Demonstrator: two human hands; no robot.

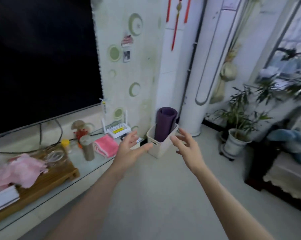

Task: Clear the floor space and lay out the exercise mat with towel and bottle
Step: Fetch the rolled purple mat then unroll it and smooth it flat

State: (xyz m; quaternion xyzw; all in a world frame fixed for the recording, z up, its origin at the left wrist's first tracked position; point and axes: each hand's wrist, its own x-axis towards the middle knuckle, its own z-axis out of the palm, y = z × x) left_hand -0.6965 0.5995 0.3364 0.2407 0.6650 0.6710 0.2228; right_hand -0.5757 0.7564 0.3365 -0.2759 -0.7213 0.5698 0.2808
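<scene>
A rolled purple exercise mat (165, 123) stands upright in a cream plastic basket (161, 148) on the floor by the wall. My left hand (130, 149) is stretched out just left of the basket, fingers spread, holding nothing. My right hand (187, 144) is open to the right of the basket, close to its rim. A folded pink towel (106, 146) lies on the low glass TV shelf (87, 168). A beige bottle (87, 148) stands upright beside the towel on its left.
A large dark TV (42, 58) fills the left. A wooden tray (47, 179) with pink cloth and a white router (118, 130) sit on the shelf. A tall white air conditioner (196, 66), potted plants (236, 135) and a dark sofa (284, 175) with a blue plush toy border the pale floor (163, 196).
</scene>
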